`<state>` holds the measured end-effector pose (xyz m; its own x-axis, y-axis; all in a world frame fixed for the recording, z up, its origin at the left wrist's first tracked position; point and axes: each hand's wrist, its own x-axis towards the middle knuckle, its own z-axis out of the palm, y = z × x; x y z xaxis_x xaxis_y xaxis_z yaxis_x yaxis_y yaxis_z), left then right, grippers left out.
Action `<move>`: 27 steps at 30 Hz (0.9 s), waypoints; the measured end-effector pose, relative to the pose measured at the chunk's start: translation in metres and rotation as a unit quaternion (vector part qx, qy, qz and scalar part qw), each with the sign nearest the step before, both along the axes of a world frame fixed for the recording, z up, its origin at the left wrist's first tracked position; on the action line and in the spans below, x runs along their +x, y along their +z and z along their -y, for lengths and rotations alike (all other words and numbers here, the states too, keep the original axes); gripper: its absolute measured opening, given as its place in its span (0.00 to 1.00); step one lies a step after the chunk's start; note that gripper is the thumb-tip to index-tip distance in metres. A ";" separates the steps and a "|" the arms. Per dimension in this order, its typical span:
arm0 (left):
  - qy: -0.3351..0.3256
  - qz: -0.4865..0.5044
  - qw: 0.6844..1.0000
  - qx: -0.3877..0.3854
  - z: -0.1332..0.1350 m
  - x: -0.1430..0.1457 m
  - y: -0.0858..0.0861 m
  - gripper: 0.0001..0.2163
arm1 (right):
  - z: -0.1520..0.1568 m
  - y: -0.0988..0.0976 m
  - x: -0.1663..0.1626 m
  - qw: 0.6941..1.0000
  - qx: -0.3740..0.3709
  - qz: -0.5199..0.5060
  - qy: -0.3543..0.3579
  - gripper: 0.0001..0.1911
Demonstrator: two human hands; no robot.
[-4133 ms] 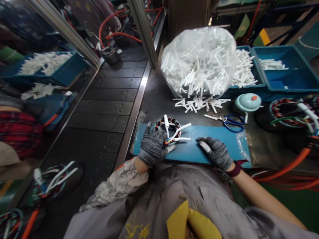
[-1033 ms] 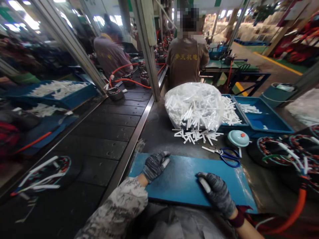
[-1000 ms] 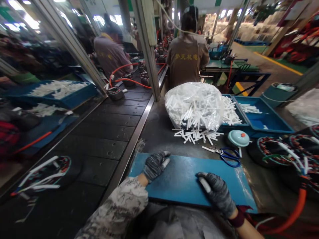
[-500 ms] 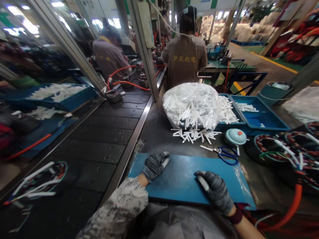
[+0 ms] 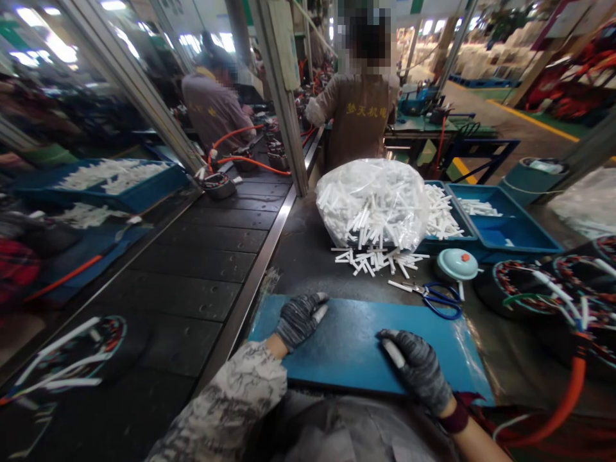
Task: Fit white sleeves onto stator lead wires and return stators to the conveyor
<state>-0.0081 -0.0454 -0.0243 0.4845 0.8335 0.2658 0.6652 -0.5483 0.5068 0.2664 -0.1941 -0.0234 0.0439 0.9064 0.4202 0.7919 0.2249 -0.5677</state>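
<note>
My left hand (image 5: 299, 321), in a grey striped glove with pale thumb and fingertips, rests on the left part of a blue mat (image 5: 346, 346). Its fingers are loosely bent, with the thumb apart and nothing held. On the mat's right side lies my right hand (image 5: 418, 367), gloved alike, its thumb and forefinger stretched toward the left and likewise holding nothing. Past the mat's far edge are blue-handled scissors (image 5: 441, 300), a light-blue round container (image 5: 457, 264) with an orange knob, and a scatter of short white tubes (image 5: 378, 260).
A clear bag (image 5: 373, 202) of white tubes stands beside blue bins (image 5: 513, 218). Wound motor stators (image 5: 522, 289) with an orange cable sit at the right. Left of a metal rail runs a dark slatted conveyor (image 5: 192, 276) carrying another stator (image 5: 81, 353). Two co-workers (image 5: 360, 115) work ahead.
Both my hands have stayed in place. The co-worker straight ahead has swung an arm out to the left. The stator at lower left on the conveyor has shifted slightly left.
</note>
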 end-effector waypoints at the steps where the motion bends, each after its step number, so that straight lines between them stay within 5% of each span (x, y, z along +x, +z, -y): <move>1: 0.000 -0.001 1.000 0.001 0.000 0.000 0.000 0.13 | 0.000 0.000 0.000 1.000 0.001 0.000 0.000 0.15; 27: -0.027 0.008 0.997 0.066 -0.002 0.000 -0.003 0.10 | -0.002 0.009 -0.001 0.999 0.025 0.025 0.011 0.17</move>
